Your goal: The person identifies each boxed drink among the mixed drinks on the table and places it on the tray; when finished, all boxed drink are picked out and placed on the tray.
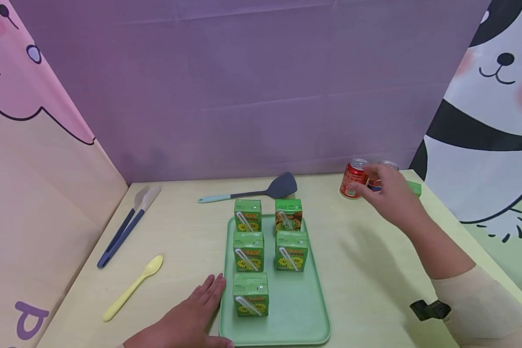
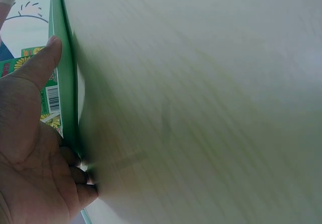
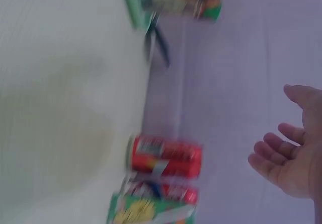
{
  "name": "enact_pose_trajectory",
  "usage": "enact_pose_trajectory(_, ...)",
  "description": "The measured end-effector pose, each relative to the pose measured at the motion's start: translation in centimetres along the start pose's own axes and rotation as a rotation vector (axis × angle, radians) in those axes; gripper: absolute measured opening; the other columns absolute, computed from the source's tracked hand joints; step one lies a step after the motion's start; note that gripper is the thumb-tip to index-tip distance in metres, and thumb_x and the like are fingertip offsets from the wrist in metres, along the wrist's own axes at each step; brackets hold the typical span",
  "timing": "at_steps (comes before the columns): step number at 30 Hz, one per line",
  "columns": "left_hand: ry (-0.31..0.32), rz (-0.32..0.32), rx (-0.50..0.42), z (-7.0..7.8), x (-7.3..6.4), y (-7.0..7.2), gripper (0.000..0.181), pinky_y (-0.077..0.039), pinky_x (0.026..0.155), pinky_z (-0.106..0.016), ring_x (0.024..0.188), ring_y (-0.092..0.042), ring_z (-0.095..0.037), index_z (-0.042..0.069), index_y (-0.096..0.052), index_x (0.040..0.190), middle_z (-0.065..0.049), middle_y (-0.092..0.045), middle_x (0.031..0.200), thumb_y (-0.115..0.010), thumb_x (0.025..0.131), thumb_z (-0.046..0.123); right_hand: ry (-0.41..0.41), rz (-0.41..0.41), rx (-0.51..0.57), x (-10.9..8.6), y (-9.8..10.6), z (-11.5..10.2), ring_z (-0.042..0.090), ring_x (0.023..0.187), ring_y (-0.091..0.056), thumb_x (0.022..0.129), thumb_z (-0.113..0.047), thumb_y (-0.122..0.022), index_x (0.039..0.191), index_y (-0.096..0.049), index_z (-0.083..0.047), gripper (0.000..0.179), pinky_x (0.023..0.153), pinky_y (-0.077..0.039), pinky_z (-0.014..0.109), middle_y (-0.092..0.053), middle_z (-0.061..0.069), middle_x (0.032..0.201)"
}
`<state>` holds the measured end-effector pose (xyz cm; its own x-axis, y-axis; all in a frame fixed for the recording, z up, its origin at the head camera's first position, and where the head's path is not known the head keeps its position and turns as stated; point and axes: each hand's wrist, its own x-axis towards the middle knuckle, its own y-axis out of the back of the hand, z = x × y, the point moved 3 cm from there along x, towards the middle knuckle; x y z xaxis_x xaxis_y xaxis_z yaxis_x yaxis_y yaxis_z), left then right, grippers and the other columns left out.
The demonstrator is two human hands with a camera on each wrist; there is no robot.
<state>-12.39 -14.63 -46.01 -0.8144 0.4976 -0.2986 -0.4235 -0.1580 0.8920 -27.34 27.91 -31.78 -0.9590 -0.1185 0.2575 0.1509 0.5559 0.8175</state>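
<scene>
Several green juice boxes (image 1: 250, 295) stand in two columns on a light green tray (image 1: 296, 314). My left hand (image 1: 191, 309) rests at the tray's left edge with its fingers straight; in the left wrist view the thumb (image 2: 48, 63) lies along the tray rim (image 2: 63, 68). My right hand (image 1: 391, 195) hovers at the back right, near two red cans, holding nothing. One red can (image 1: 352, 180) shows fully in the head view; the hand partly hides the second can (image 1: 374, 184) and a green box (image 1: 415, 187). The right wrist view shows them apart from the open fingers (image 3: 271, 166).
A dark spatula (image 1: 282, 185) with a pale handle lies behind the tray. On the left are blue-handled tongs (image 1: 126, 232) and a yellow spoon (image 1: 135, 287). A purple cloth wall (image 1: 243, 96) rises at the table's back, with printed panels at both sides.
</scene>
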Motion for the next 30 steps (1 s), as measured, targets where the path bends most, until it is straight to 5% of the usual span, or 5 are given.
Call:
enact_pose_trajectory(6,0.004,-0.002,-0.003,0.0,0.0,0.0,0.124,-0.024,0.119,-0.051,0.153,-0.01,-0.028,0.011,-0.009,0.159,-0.006,-0.012,0.166,-0.053,0.071,0.087,-0.138,0.054,-0.141,1.3,0.7,5.9,0.051,0.131,-0.032,0.089,-0.061,-0.059,0.145,-0.04,0.003,0.087,0.101,-0.034,0.071,-0.04,0.032,0.141)
enact_pose_trajectory(13,0.012,-0.012,-0.013,0.0,-0.1,0.2,0.123,-0.023,0.119,-0.052,0.153,-0.01,-0.028,0.012,-0.009,0.159,-0.005,-0.012,0.166,-0.053,0.071,0.087,-0.313,0.057,-0.1,1.2,1.1,11.4,0.055,0.132,-0.025,0.084,-0.069,-0.058,0.155,-0.011,0.002,0.111,0.097,-0.034,0.074,-0.022,0.036,0.151)
enact_pose_trajectory(23,0.013,-0.008,-0.007,0.0,0.0,0.1,0.124,-0.023,0.119,-0.051,0.153,-0.01,-0.028,0.011,-0.01,0.159,-0.006,-0.012,0.166,-0.055,0.07,0.086,-0.378,-0.042,-0.03,1.1,0.6,16.9,0.061,0.134,-0.023,0.087,-0.07,-0.052,0.153,0.004,0.007,0.116,0.1,-0.029,0.075,-0.016,0.042,0.15)
enact_pose_trajectory(30,0.002,0.003,0.009,0.2,0.0,0.1,0.124,-0.025,0.119,-0.051,0.152,-0.011,-0.029,0.009,-0.011,0.158,-0.008,-0.014,0.165,-0.056,0.071,0.085,-0.386,-0.127,0.033,0.7,0.1,18.2,0.058,0.126,-0.034,0.089,-0.073,-0.045,0.152,0.001,0.009,0.113,0.099,-0.036,0.071,-0.026,0.041,0.145)
